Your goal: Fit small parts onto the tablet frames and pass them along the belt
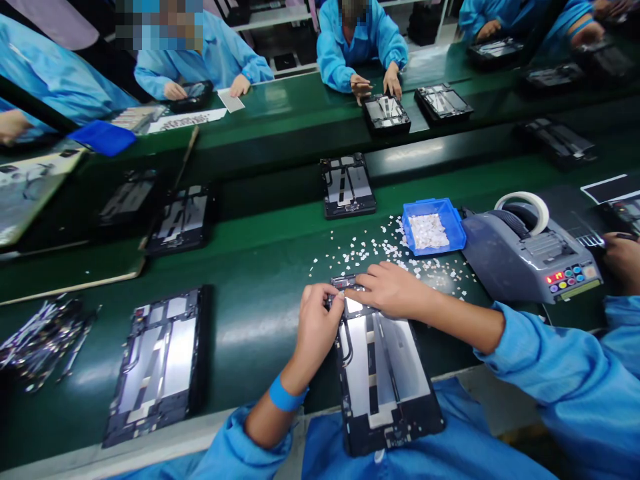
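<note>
At five o'clock an opened tablet point(385, 377) is jutting past the near edge of the tabletop point(250, 320). At its far end the left hand point(316, 323) is pinching narrowly and the right hand point(393, 288) is laying fingers; whether they are gripping anything, I cannot tell. Green surface is stretching leftward to a second tablet point(157, 363) at eight. At three, a blue tray point(454, 227) is holding white pieces point(427, 231) beside a tape dispenser point(500, 260) glowing red digits point(554, 277).

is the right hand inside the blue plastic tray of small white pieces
No, the right hand is at the far end of the open black rectangular device, beside the left hand.
</note>
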Motion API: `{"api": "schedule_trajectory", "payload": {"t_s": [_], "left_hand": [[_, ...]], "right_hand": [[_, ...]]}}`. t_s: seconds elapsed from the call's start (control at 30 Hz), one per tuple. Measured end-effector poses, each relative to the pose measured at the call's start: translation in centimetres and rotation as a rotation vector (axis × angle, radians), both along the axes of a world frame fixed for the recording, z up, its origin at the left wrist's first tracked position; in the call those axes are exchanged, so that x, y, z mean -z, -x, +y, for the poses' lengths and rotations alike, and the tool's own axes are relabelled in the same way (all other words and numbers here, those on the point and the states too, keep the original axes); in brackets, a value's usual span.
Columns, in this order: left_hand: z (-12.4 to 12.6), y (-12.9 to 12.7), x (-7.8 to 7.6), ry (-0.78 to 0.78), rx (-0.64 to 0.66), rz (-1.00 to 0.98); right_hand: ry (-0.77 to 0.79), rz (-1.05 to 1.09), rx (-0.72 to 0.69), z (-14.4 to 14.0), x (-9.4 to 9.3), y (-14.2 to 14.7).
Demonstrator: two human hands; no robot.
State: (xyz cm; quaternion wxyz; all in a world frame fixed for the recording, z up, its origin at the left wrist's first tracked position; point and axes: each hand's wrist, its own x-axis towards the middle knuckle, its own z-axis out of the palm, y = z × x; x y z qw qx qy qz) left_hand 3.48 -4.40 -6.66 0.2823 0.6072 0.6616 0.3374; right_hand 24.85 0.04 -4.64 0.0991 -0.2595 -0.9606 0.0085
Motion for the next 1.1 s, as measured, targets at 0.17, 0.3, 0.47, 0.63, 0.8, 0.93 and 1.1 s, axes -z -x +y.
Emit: {"api": "schedule_trajectory", "payload": {"t_s": [0.17, 0.3, 0.47, 0.63, 0.8, 0.93, 1.1], "left_hand": [[0.6, -0.4, 0.9, 0.165, -0.132, -0.293], [1.1, -0.8, 1.4, 0.184, -0.109, -0.411], [1.5, -0.9, 0.8, 0.128, -0.078, -0.309], [-2.9, 0.9, -0.2, 0.03, -0.045, -0.102], [-9.9, 1.7, 1.1, 0.144, 0.092, -0.089], [-12.1, 1.1, 0.8, 0.074, 0.123, -0.11], [-10.8, 4.2, -0.3, 0.062, -0.051, -0.328]], "right_hand": [[-0.016, -0.012, 0.008, -0.1, -0.2, -0.1], [-0.012, -0.028, 0.012, -0.2, -0.1, 0.0], [-0.038, 0.006, -0.007, 0.2, 0.1, 0.0], [0.025, 0.256, 0.219, -2.7, -0.2, -2.8], [0.424, 0.264, 0.724, -10.8, -0.5, -5.6], [0.636, 0.198, 0.68, -13.9, -2.0, -4.0], [0.61, 0.164, 0.54, -10.5, -4.1, 0.6]]}}
